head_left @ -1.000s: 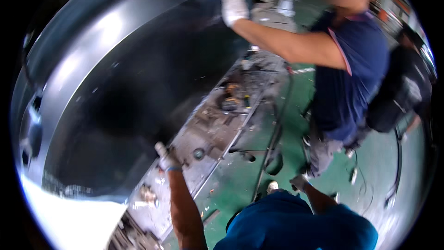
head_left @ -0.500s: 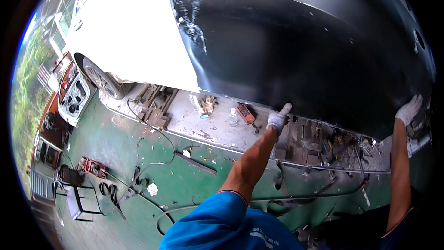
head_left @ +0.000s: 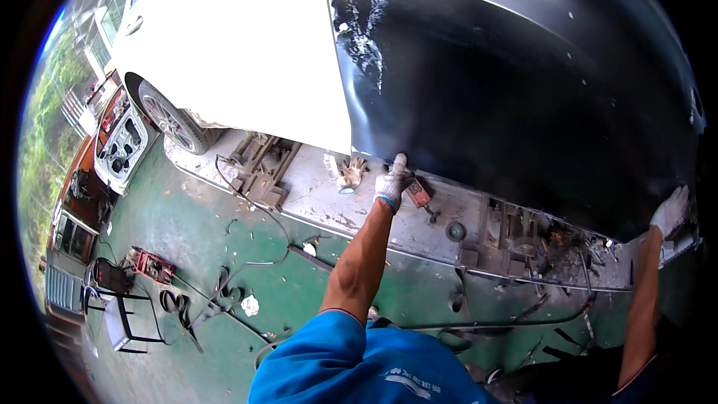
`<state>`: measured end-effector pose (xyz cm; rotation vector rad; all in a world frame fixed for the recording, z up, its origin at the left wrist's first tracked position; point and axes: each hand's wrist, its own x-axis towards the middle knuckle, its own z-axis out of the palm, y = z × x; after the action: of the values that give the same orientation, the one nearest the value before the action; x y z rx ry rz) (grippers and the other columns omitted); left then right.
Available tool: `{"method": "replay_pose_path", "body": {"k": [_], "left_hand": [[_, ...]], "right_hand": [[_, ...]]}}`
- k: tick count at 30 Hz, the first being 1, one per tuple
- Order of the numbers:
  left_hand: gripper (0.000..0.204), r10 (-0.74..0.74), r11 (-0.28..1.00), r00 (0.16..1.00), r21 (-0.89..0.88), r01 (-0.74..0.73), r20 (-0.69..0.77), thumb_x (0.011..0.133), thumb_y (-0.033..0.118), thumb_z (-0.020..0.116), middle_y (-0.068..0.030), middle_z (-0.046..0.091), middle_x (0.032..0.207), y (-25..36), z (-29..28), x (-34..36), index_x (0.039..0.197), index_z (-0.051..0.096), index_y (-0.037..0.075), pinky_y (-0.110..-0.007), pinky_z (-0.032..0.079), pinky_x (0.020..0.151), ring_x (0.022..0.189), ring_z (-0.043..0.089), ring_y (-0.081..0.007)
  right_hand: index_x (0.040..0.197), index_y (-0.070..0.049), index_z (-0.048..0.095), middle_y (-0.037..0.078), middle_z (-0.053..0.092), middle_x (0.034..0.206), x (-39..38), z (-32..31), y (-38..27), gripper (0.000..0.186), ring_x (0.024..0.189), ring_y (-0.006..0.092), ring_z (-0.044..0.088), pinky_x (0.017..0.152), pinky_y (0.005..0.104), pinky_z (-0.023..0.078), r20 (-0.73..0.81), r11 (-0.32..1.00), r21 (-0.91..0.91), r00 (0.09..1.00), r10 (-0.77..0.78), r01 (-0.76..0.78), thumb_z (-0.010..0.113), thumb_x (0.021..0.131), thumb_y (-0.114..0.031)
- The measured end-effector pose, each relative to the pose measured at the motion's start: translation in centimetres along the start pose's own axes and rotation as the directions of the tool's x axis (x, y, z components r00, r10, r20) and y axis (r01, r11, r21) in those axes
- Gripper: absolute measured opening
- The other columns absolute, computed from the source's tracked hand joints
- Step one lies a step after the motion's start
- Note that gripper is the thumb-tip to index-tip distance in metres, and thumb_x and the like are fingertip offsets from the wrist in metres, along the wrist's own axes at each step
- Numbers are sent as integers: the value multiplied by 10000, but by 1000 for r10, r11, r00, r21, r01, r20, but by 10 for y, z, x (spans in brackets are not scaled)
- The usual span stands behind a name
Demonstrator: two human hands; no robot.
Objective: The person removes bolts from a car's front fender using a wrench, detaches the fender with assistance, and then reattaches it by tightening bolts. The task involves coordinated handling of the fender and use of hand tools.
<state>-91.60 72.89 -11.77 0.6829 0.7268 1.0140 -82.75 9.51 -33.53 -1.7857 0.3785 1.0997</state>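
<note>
A large black car door panel [head_left: 479, 90] stands beside a white car body panel [head_left: 254, 52], with pale smears near their shared edge. My left hand [head_left: 393, 182], in a whitish work glove, grips the door's lower edge near its left corner. Its thumb lies on the outer face; the other fingers are mostly hidden. At the lower right corner, my gloved right hand [head_left: 670, 211] holds the door's edge, fingers partly out of sight. Below the door, a red tool or device [head_left: 418, 193] lies beside my left hand, and used work gloves [head_left: 351, 172] lie farther left.
Under the car runs a grey platform [head_left: 321, 198] with metal brackets [head_left: 258, 164] and scattered debris. Hoses and straps trail over the green floor [head_left: 194, 217]. A red jack-like device [head_left: 153, 265], a small stool [head_left: 123, 322] and a white door shell [head_left: 123, 146] stand at left.
My left hand has slid left along the door's lower edge, nearer the white panel. My right hand stays by the lower right corner. The view has shifted, uncovering a dark ring on the platform.
</note>
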Motion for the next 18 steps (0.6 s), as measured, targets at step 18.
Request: {"method": "replay_pose_path", "body": {"k": [18], "left_hand": [[612, 112, 992, 994, 66, -112, -6, 931, 401, 770, -92, 628, 1079, -23, 10, 6, 1344, 523, 23, -332, 582, 752, 876, 642, -173]], "right_hand": [[917, -71, 513, 77, 508, 746, -2, 126, -80, 100, 553, 154, 455, 455, 301, 340, 119, 972, 230, 992, 28, -55, 592, 975, -91]]}}
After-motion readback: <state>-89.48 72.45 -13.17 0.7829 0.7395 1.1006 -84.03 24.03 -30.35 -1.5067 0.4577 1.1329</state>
